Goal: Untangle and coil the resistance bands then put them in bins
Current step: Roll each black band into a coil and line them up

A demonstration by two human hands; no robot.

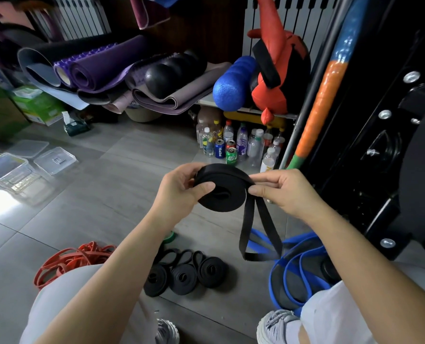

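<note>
A mostly coiled black band (221, 202) is held above the floor (122, 175); its left edge is gripped by the left hand (179, 194); its right edge is pinched by the right hand (285, 194); a loose loop (246, 229) hangs below. 3 black coils (181, 276) lie near; red bands (67, 259) are piled left; blue bands (272, 281) are piled right; clear bins (8, 167) stand far left.

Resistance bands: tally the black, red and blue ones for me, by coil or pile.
Black coils on floor: 3
Black coil held by left hand and right hand, tail loose: 1
Red tangled pile: 1
Blue tangled pile: 1
Total: 6
</note>
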